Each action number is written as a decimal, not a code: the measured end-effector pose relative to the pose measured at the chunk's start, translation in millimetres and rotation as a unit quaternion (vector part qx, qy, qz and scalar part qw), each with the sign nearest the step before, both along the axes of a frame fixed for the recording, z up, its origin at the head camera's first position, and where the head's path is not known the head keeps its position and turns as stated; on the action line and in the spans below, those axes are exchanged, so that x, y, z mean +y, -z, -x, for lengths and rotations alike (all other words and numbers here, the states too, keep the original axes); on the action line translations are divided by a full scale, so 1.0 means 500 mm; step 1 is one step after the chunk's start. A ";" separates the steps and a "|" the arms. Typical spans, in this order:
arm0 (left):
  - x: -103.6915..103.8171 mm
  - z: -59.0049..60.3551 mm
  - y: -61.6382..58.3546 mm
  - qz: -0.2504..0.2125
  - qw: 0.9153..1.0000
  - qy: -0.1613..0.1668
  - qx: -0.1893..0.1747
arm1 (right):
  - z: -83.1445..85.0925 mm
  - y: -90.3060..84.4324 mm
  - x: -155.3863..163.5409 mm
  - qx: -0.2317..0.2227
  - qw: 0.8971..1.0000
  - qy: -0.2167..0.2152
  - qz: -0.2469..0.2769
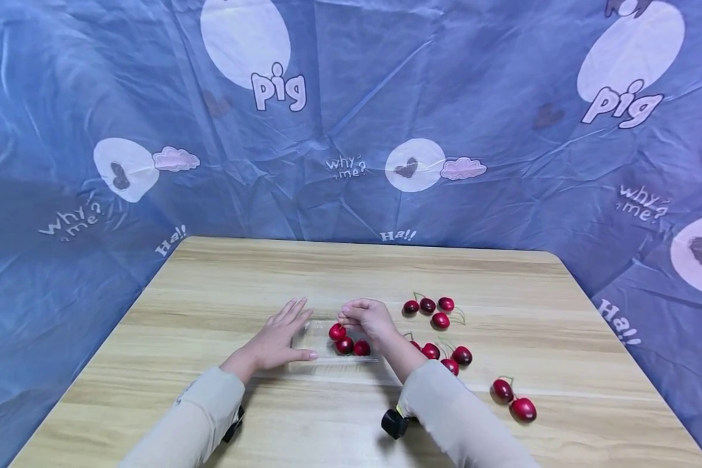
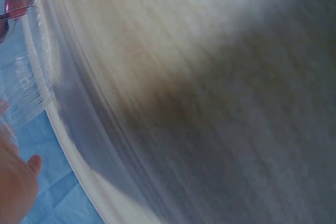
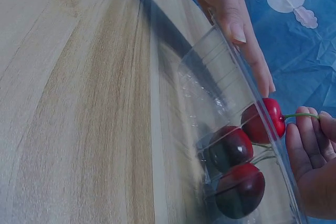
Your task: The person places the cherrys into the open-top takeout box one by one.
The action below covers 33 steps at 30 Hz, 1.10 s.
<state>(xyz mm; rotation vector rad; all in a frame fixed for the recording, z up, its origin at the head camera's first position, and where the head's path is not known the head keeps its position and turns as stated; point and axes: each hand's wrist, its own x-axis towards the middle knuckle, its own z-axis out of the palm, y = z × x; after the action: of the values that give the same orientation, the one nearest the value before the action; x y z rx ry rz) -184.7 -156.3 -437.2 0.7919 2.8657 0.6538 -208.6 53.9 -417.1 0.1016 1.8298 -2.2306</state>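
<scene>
A clear plastic box (image 1: 317, 339) stands on the table, with two red cherries (image 3: 231, 148) lying inside its right part. My right hand (image 1: 371, 320) pinches the green stem (image 3: 302, 115) of another cherry (image 1: 337, 332) between thumb and fingertips. That cherry hangs at the box, partly below the rim; whether it touches the others I cannot tell. Against the left end of the box rests my left hand (image 1: 273, 341), its fingers straight and thumb along the near side. The left wrist view catches only part of that hand (image 2: 16, 187) at its edge.
To the right of the box lie several loose cherries (image 1: 428, 305) with stems, some partly hidden by the right forearm. Two more cherries (image 1: 523, 410) sit nearer the front right. A blue printed cloth (image 1: 351, 117) hangs behind the wooden table (image 1: 222, 279).
</scene>
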 end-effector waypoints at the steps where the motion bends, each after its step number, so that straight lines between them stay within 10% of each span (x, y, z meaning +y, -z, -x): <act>1: 0.000 0.000 0.000 0.000 1.000 0.000 0.000 | 0.001 0.000 -0.002 -0.005 1.000 -0.001 0.002; 33: 0.003 0.000 0.002 0.005 1.000 0.000 0.002 | 0.006 0.043 -0.041 0.005 0.995 -0.043 -0.092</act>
<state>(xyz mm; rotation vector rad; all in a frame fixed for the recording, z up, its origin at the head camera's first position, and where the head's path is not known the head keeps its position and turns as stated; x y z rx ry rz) -184.7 -155.0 -438.1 0.7929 2.8695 0.6394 -211.6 33.6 -438.7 0.0450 2.0021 -2.0066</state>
